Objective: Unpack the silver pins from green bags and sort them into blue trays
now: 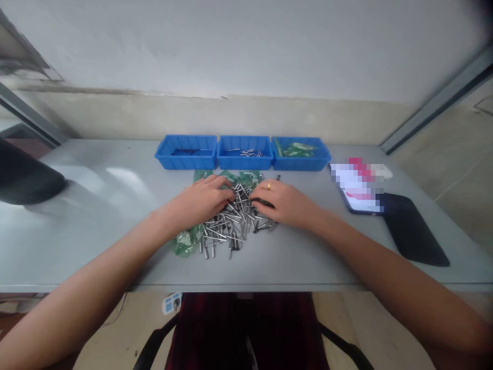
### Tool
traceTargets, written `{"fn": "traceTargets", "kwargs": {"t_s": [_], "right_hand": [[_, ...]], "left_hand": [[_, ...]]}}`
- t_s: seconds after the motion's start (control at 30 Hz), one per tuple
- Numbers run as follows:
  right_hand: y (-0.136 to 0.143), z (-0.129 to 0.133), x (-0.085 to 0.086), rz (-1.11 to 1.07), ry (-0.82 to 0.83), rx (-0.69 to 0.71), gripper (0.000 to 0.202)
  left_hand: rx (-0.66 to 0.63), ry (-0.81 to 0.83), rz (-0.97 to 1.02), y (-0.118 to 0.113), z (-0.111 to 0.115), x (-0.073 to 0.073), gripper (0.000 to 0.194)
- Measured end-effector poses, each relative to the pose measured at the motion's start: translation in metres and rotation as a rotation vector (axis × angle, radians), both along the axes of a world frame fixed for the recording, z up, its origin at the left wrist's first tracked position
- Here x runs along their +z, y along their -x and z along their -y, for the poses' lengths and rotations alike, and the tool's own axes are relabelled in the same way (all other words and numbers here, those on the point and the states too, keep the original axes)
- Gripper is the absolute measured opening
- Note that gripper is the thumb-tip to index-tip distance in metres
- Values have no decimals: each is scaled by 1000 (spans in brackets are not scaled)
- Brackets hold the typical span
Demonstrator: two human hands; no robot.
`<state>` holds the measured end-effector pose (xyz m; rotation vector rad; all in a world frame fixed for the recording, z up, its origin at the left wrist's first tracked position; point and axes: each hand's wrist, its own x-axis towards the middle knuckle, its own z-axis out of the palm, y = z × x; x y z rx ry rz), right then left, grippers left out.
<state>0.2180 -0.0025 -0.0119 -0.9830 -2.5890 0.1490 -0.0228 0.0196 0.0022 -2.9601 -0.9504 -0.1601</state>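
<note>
A heap of silver blind rivets (219,227) lies on the grey table, with some black screws (256,226) mixed in. My left hand (210,198) rests palm down on the heap's left side, its fingers loosely bent and apart, with no object visible in it. From the right, my right hand (283,200), with a ring on one finger, reaches onto the heap; a gap shows between its thumb and fingers. Its fingertips touch or almost touch the rivets. Small green plastic bags (186,241) lie at the heap's left and along its far side, partly covered by my left hand.
Behind the heap stand three blue bins: the left bin (187,160) has dark screws, the middle bin (244,162) rivets, the right bin (300,163) green bags. At right lie a lit phone (352,192) and a black flat object (414,231). A dark cylinder (31,177) is at far left.
</note>
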Motion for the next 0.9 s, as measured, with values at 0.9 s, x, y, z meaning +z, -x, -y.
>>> {"fn": "traceTargets", "kwargs": {"t_s": [0.9], "right_hand": [[0, 0, 1, 3, 8, -14, 21]], "left_hand": [[141, -48, 5, -7, 5, 12, 22]]}}
